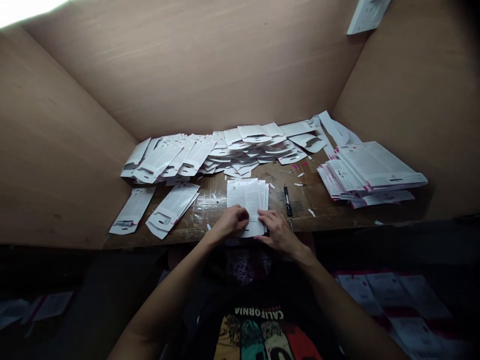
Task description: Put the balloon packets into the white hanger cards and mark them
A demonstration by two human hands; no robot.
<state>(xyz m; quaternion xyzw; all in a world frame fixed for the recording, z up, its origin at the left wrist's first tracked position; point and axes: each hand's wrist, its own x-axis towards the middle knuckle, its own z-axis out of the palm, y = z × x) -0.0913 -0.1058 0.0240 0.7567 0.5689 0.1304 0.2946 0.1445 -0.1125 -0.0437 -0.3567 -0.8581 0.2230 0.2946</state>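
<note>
The left hand and right hand close their fingers on a squared stack of white printed paper cards. A black pen lies right of the fingers on the scarred brown wooden tabletop; loose white card piles lie beyond.

From where I stand, the left hand and the right hand cover the lower part of the stack of printed cards, hiding how many sheets it holds. Its small print is too tiny to read. A white object runs off the top edge, so I can't tell what it is. The dim printed sheets at lower right run off the frame, and the bottom edge cuts off the T-shirt graphic.
</note>
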